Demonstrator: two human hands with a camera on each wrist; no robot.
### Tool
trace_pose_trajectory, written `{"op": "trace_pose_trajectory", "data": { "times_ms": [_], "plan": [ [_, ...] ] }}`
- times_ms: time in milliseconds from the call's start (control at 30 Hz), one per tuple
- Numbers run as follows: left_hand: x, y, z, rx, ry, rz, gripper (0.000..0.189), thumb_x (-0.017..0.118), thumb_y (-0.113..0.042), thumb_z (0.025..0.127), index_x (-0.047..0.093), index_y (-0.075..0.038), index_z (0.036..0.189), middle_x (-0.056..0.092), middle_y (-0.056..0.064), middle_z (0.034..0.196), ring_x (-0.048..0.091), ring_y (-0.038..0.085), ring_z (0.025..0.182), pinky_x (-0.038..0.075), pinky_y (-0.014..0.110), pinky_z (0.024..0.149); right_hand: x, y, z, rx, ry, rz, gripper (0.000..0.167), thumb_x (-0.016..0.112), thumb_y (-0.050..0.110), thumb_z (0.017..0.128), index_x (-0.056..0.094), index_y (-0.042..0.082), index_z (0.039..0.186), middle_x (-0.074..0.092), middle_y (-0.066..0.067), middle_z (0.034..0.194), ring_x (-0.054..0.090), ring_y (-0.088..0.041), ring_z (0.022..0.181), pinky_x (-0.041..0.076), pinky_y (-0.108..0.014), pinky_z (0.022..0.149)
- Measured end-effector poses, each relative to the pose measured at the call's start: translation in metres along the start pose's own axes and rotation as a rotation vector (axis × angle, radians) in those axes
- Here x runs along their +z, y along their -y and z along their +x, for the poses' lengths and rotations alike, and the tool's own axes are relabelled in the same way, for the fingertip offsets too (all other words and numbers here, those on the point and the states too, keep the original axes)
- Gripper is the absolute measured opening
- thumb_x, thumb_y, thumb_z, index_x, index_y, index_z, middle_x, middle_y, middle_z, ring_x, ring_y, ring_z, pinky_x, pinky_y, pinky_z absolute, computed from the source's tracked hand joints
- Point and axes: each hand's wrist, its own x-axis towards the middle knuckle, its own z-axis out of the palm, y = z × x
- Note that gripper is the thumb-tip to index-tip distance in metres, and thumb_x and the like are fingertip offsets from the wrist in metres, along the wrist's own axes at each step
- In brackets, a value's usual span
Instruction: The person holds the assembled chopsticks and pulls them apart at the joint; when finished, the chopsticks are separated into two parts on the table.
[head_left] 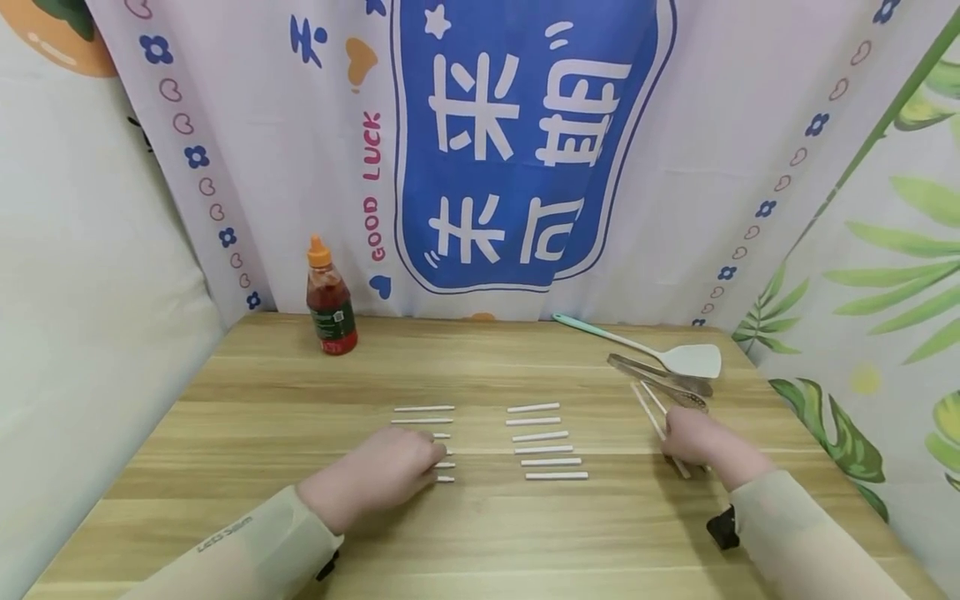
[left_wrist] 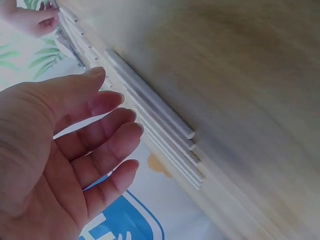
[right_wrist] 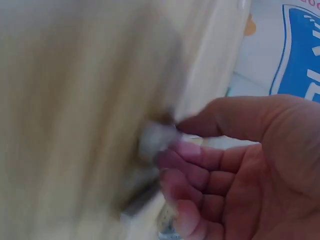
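My left hand [head_left: 393, 465] is over the left row of thin white sticks [head_left: 423, 408], hiding parts of several. In the left wrist view, its fingers are loosely bent, with the thumb apart and nothing between them; the sticks [left_wrist: 150, 97] lie side by side just beyond the fingertips. The left row's uncovered right ends look narrow. On the right side of the table, my right hand [head_left: 692, 435] is at two longer white sticks [head_left: 649, 410], covering their middle. The right wrist view shows its thumb and fingertips pinching around a blurred whitish stick [right_wrist: 154, 141].
Between the hands lies a row of short white sticks [head_left: 551, 450]. Metal tongs [head_left: 656, 375] and a white spatula [head_left: 686, 360] with a green handle lie at the back right. A red sauce bottle [head_left: 332, 312] stands at the back left. A printed curtain [head_left: 697, 150] hangs behind the table.
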Motion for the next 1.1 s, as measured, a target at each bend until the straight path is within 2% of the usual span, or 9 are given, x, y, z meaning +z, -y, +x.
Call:
{"op": "trace_pose_trajectory", "data": {
  "times_ms": [167, 300, 433, 533, 633, 700, 767, 900, 1100],
  "plan": [
    [-0.002, -0.004, 0.005, 0.01, -0.014, 0.017, 0.021, 0.073, -0.016, 0.088, 0.056, -0.017, 0.077, 0.047, -0.009, 0.07, 0.045, 0.006, 0.058, 0.043, 0.03, 0.052, 0.006, 0.014, 0.002, -0.078, -0.052, 0.042, 0.017, 0.065, 0.006, 0.083, 0.051, 0.007, 0.073, 0.052, -0.003, 0.064, 0.051, -0.016, 0.055, 0.043, -0.032, 0.052],
    [-0.004, -0.009, 0.011, 0.035, -0.097, 0.061, 0.016, 0.074, -0.016, 0.088, 0.058, -0.016, 0.085, 0.047, -0.007, 0.078, 0.046, 0.008, 0.065, 0.044, 0.03, 0.057, 0.0, 0.05, -0.004, -0.3, -0.035, 0.181, 0.012, 0.063, 0.001, 0.086, 0.053, 0.006, 0.081, 0.053, -0.003, 0.069, 0.053, -0.016, 0.059, 0.045, -0.032, 0.054],
    [-0.011, -0.017, 0.021, 0.049, -0.205, 0.094, 0.025, 0.075, -0.021, 0.089, 0.062, -0.014, 0.108, 0.057, 0.001, 0.107, 0.057, 0.017, 0.092, 0.049, 0.035, 0.079, -0.004, 0.1, -0.017, -0.524, 0.06, 0.322, 0.012, 0.056, -0.007, 0.091, 0.054, 0.005, 0.091, 0.058, -0.006, 0.073, 0.059, -0.017, 0.062, 0.052, -0.031, 0.056],
    [-0.014, -0.024, 0.029, 0.077, -0.268, 0.122, 0.034, 0.074, -0.025, 0.09, 0.061, -0.013, 0.119, 0.058, 0.005, 0.119, 0.058, 0.022, 0.106, 0.047, 0.038, 0.089, -0.004, 0.132, -0.029, -0.624, 0.098, 0.355, 0.015, 0.053, -0.006, 0.096, 0.053, 0.008, 0.093, 0.059, -0.003, 0.074, 0.061, -0.015, 0.064, 0.052, -0.03, 0.057],
    [-0.014, -0.029, 0.034, 0.131, -0.299, 0.134, 0.019, 0.071, -0.023, 0.092, 0.063, -0.013, 0.106, 0.062, -0.003, 0.096, 0.06, 0.014, 0.084, 0.048, 0.031, 0.077, -0.002, 0.153, -0.037, -0.693, 0.098, 0.333, 0.017, 0.052, -0.004, 0.098, 0.052, 0.012, 0.094, 0.057, 0.004, 0.073, 0.058, -0.01, 0.064, 0.05, -0.028, 0.056],
    [-0.014, -0.031, 0.034, 0.163, -0.314, 0.135, 0.012, 0.07, -0.021, 0.093, 0.06, -0.014, 0.092, 0.056, -0.008, 0.075, 0.052, 0.009, 0.064, 0.043, 0.026, 0.063, 0.0, 0.161, -0.039, -0.731, 0.07, 0.286, 0.018, 0.052, -0.003, 0.099, 0.05, 0.015, 0.095, 0.054, 0.006, 0.073, 0.054, -0.007, 0.062, 0.048, -0.026, 0.056],
    [-0.012, -0.032, 0.032, 0.184, -0.335, 0.121, 0.02, 0.07, -0.021, 0.093, 0.055, -0.015, 0.081, 0.046, -0.012, 0.063, 0.039, 0.006, 0.052, 0.035, 0.022, 0.052, 0.002, 0.166, -0.041, -0.758, 0.036, 0.243, 0.016, 0.053, 0.0, 0.1, 0.051, 0.016, 0.097, 0.052, 0.008, 0.072, 0.05, -0.005, 0.062, 0.046, -0.026, 0.056],
    [-0.01, -0.034, 0.029, 0.198, -0.379, 0.11, 0.028, 0.069, -0.027, 0.094, 0.05, -0.015, 0.077, 0.038, -0.012, 0.059, 0.03, 0.004, 0.047, 0.028, 0.021, 0.044, 0.009, 0.17, -0.041, -0.778, -0.019, 0.172, 0.011, 0.054, 0.012, 0.102, 0.055, 0.019, 0.094, 0.046, 0.011, 0.07, 0.043, -0.003, 0.061, 0.041, -0.025, 0.057],
    [-0.01, -0.038, 0.026, 0.23, -0.406, 0.09, 0.024, 0.063, -0.02, 0.097, 0.049, -0.015, 0.079, 0.035, -0.013, 0.059, 0.03, 0.002, 0.048, 0.026, 0.018, 0.042, 0.016, 0.168, -0.04, -0.801, -0.101, 0.099, 0.022, 0.052, 0.02, 0.104, 0.048, 0.023, 0.082, 0.044, 0.013, 0.069, 0.04, -0.002, 0.061, 0.038, -0.024, 0.057]
  ]
}}
